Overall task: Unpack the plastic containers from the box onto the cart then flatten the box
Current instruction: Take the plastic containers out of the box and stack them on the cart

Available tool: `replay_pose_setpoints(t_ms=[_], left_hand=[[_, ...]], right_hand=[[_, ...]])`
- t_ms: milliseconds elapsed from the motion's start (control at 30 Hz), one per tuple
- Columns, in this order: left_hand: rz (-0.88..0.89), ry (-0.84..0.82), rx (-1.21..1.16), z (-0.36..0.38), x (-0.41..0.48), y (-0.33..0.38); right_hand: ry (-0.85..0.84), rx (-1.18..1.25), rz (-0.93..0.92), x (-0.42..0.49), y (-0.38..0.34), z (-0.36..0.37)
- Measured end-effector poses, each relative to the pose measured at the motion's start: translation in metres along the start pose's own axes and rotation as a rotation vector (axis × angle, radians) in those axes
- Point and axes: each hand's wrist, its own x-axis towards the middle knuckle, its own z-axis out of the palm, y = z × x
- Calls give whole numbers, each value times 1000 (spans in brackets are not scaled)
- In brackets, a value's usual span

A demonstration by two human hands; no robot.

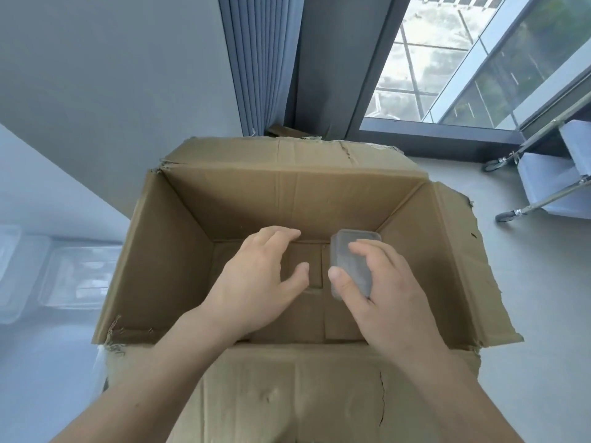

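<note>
My right grip (383, 292) pinches a clear plastic container (343, 255) between thumb and fingers, low inside the open cardboard box (287, 199). My left grip (259, 276) hovers beside it, fingers relaxed, holding nothing. A wheeled cart (543, 183) stands beyond, at right.

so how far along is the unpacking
Mostly unpacked: clear plastic containers already lie on the pale surface left of the brown cardboard box, whose visible floor is bare. In hand: the right hand grips a small clear plastic container inside the box; the left hand hovers open. Left: setting that one out, then flattening the box, which stands open.
</note>
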Motion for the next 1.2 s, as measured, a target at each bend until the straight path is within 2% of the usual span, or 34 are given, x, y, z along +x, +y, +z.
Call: replay_pose_setpoints(t_ms=[200, 467, 667, 867, 967, 1067, 1200], left_hand=[[-116, -13, 20, 27, 32, 4], [-180, -112, 66, 50, 69, -13], [-169, -145, 77, 61, 85, -19], [-195, -196, 71, 68, 91, -26], [-199, -218, 86, 71, 93, -29], [-207, -228, 96, 72, 95, -29], [-220, -231, 96, 70, 96, -29]], right_hand=[[-104, -59, 58, 51, 42, 4], [-350, -315, 299, 109, 97, 53], [-445, -357, 558, 125, 137, 92], [-405, -489, 563, 119, 154, 119], [-394, -481, 574, 120, 157, 121], [-367, -410, 607, 121, 161, 122], [-278, -148, 656, 125, 158, 114]])
